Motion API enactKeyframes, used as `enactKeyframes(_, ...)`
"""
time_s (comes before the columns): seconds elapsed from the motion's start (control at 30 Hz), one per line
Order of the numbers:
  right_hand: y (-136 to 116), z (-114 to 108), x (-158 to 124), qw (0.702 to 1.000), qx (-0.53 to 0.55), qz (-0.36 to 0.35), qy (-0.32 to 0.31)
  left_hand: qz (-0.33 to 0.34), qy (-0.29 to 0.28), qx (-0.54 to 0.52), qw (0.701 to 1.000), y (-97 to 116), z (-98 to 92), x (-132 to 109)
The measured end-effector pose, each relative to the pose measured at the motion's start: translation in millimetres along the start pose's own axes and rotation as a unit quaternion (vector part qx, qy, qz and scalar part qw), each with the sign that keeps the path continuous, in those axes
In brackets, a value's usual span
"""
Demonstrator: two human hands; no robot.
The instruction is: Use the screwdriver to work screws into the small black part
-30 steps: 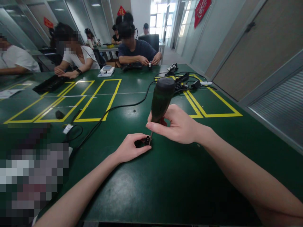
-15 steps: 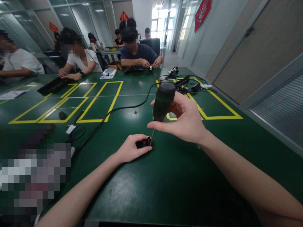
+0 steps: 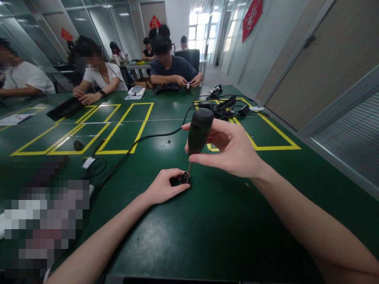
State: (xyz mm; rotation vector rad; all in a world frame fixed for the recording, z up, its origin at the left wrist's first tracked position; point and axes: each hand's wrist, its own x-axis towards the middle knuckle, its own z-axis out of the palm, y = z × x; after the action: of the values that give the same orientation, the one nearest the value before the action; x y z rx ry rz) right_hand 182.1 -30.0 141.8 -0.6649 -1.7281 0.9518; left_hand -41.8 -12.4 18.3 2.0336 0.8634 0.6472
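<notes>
The right hand (image 3: 232,148) has changed its hold on the screwdriver (image 3: 199,132) within the last second: the fingers, curled low around the handle 1 second ago, now reach higher and farther around it, with 1 fingertip projecting past its left side. The thumb lies against the lower end of the handle. The grasp is light, and the palm stands off the handle. The tool leaned farther to the right 0.5 seconds ago; it now stands nearer to upright, with a slight lean to the right. The left hand (image 3: 162,185) has not shifted noticeably: its thumb and index finger grasp the small black part (image 3: 185,176) from 2 sides, at the green table (image 3: 166,236), below the screwdriver. The shaft descends to the right edge of this part, beside its short round tube. Contact at the tip is too small to confirm. Judged from these positions, the change is consistent with a regrip for turning the handle while the part is held steady; whether anything has turned cannot be determined. The black cord (image 3: 160,135) crosses the table beyond the left hand, and the bundle of cables (image 3: 225,107) lies beyond the right hand. Both are well apart from the part.
</notes>
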Motion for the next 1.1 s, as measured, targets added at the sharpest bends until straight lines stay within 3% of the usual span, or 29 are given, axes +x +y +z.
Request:
enactKeyframes(0.17,-0.7,-0.5,-0.9,1.000,-0.005,-0.013,-0.014,-0.001,0.008,-0.004,1.000,0.1,2.7,1.1)
enactKeyframes(0.4,-3.9,0.9,-1.3,0.995,-0.046,-0.029,0.078,0.009,0.005,-0.014,1.000,-0.6,5.3,4.1)
enactKeyframes(0.6,-7.0,-3.8,-3.4,0.998,-0.048,-0.026,0.040,0.013,0.000,-0.021,1.000,1.6,6.5,6.5)
enactKeyframes(0.8,-1.4,-3.1,-1.8,0.990,-0.095,-0.048,0.097,0.024,-0.008,-0.021,0.999,2.4,6.1,8.5)
enactKeyframes(1.0,-7.6,-5.0,-4.9,0.992,-0.098,-0.061,0.057,0.030,-0.010,-0.002,0.999,3.1,5.9,7.9)
enactKeyframes(1.1,-6.7,-2.3,-4.2,0.983,-0.139,-0.083,0.083,0.037,-0.005,0.001,0.999,2.9,7.1,7.4)
